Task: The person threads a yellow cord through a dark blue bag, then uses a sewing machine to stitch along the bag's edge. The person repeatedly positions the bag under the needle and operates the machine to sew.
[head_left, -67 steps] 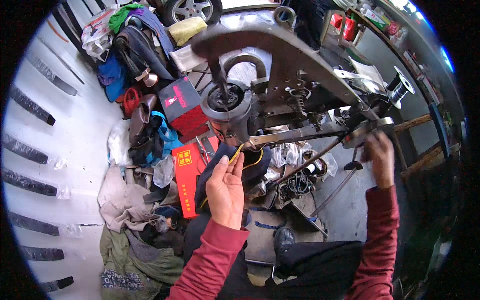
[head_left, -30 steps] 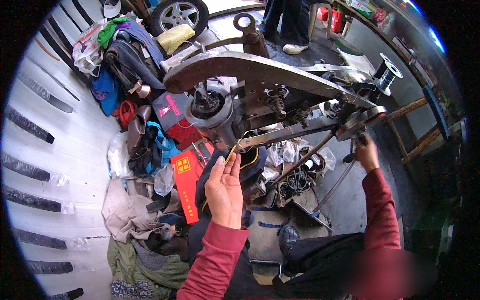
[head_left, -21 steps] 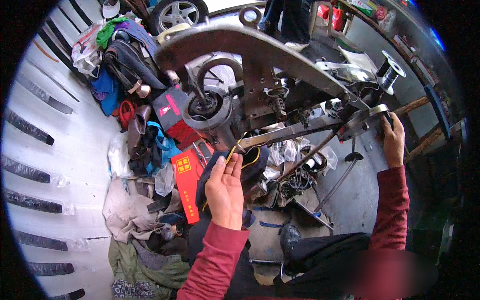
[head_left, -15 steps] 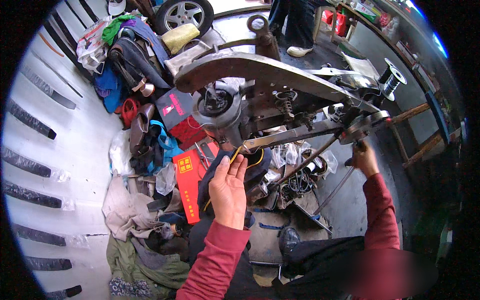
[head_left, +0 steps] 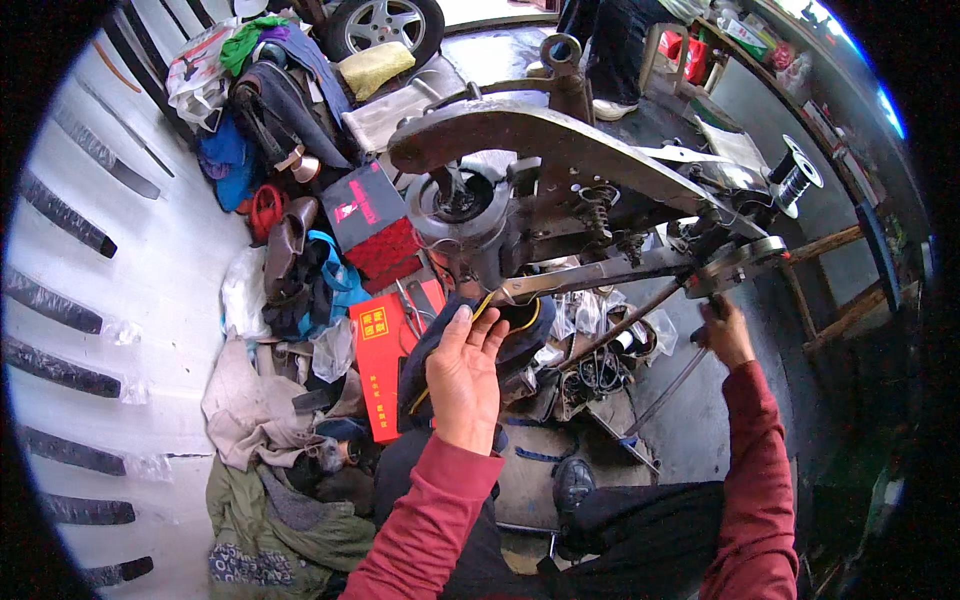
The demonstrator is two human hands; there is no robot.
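Note:
A hand-cranked cobbler's sewing machine point(head_left: 560, 130) of dark worn metal stands before me, its long arm slanting down to the right. Under its narrow end lies a dark navy piece with yellow edging point(head_left: 425, 370), perhaps a shoe or cloth item; its whole shape is hidden. My left hand point(head_left: 466, 385), palm up, has thumb and fingertips at the yellow edge, seemingly pinching it. On the right, my right hand point(head_left: 727, 335) is closed round the handle below the machine's crank wheel point(head_left: 730, 267). That handle is mostly covered by my fingers.
A red box point(head_left: 375, 370) and a grey-and-red box point(head_left: 365, 210) lie left of the machine among shoes, bags and clothes. A thread spool point(head_left: 795, 178) sits at right. Another person's legs point(head_left: 615, 50) and a car wheel point(head_left: 385, 25) are farther back.
The view has shifted slightly, so the machine appears farther right. My right hand and the crank wheel sit a little lower relative to the machine. My left hand stays at the yellow edge.

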